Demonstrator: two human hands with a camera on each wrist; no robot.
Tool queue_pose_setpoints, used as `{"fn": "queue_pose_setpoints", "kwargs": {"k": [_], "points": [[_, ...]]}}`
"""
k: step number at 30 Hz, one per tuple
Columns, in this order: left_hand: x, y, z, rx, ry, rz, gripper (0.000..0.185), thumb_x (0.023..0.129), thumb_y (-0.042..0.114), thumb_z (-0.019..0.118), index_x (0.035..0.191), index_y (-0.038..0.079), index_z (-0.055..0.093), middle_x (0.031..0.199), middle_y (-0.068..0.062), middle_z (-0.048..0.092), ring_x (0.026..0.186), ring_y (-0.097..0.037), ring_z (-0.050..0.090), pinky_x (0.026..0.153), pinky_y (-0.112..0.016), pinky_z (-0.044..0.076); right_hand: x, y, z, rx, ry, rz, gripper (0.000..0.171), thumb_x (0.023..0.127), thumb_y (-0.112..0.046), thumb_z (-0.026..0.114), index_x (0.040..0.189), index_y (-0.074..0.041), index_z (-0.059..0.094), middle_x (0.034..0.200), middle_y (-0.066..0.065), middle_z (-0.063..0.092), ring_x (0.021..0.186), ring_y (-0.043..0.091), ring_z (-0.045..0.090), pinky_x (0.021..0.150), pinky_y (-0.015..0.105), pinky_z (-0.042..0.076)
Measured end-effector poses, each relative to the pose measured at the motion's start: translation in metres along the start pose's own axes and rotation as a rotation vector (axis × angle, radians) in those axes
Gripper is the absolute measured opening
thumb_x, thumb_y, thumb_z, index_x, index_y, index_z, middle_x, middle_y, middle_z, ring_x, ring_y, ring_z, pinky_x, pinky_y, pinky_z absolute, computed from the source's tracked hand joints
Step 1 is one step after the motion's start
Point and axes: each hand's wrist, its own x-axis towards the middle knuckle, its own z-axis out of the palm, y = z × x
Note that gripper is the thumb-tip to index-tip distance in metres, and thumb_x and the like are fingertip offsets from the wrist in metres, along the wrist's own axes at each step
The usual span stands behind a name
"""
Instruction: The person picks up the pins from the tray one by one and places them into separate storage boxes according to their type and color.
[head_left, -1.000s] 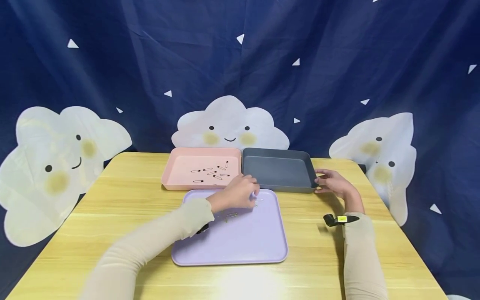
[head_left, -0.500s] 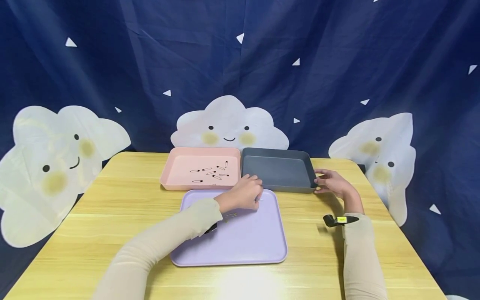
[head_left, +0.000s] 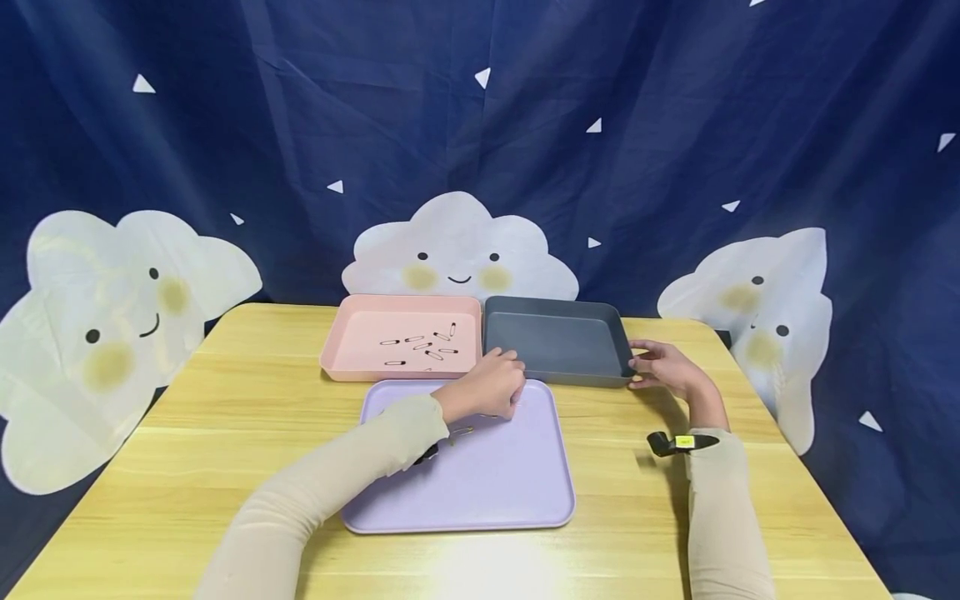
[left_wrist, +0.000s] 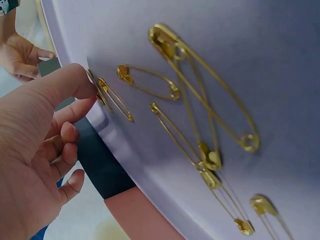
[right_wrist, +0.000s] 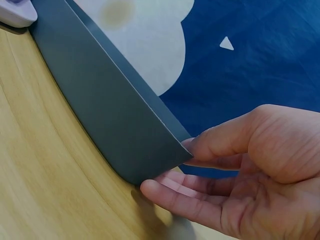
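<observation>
- The left hand (head_left: 487, 390) lies over the far edge of the lilac tray (head_left: 480, 492), thumb and forefinger closed in a pinch on a small gold safety pin (left_wrist: 111, 96) right at the rim, seemingly because a thing so flat and thin is easiest caught at an edge; the other fingers are loosely curled beneath.
- Just past those fingertips, further gold pins (left_wrist: 200, 115) lie loose on the tray's floor, a long one crossing others, a few touching; they sit nearer the wrist than the pinched pin does.
- The right hand (head_left: 663, 367) grasps the near right corner of the dark grey tray (head_left: 558, 342): thumb on top of the corner, fingers under and beside the wall, resting on the counter (head_left: 247, 392). Judging by the grip, it steadies the tray rather than lifts it, since the base looks flat on the wood.
- Beyond the left hand's knuckles stands the pink tray (head_left: 352, 333), touching the grey one side by side and holding several dark safety pins (head_left: 420, 346).
- The grey tray's floor appears bare in the head view.
</observation>
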Motion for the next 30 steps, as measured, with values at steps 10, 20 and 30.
{"fn": "queue_pose_setpoints", "kwargs": {"k": [10,20,30], "points": [[0.0006,-0.0002,-0.0066,-0.018,-0.038,0.003,0.013,0.07,0.024,0.083,0.064,0.025,0.071,0.085,0.01,0.067,0.085,-0.012,0.051,0.084,-0.031,0.04,-0.0021,0.0037,-0.0045,0.043,-0.051,-0.019,0.065,0.103,0.0,0.047,0.157,0.013,0.013,0.128,0.02,0.047,0.098,0.01,0.061,0.097,0.041,0.057],[0.0017,-0.0002,-0.0023,0.071,-0.002,0.051,0.012,0.071,0.025,0.081,0.064,0.027,0.071,0.084,0.011,0.067,0.085,-0.011,0.051,0.081,-0.03,0.039,-0.0025,0.0009,-0.0051,0.052,-0.067,-0.006,0.061,0.103,0.001,0.043,0.157,0.013,0.015,0.103,0.003,0.051,0.094,0.011,0.058,0.098,0.039,0.057],[0.0028,0.002,0.0005,0.147,-0.011,0.088,0.009,0.073,0.028,0.078,0.067,0.028,0.071,0.09,0.011,0.064,0.09,-0.013,0.052,0.084,-0.033,0.041,-0.0017,0.0014,-0.0042,0.058,-0.073,0.001,0.062,0.103,0.0,0.043,0.156,0.014,0.014,0.108,0.005,0.053,0.095,0.009,0.06,0.099,0.039,0.057]]}}
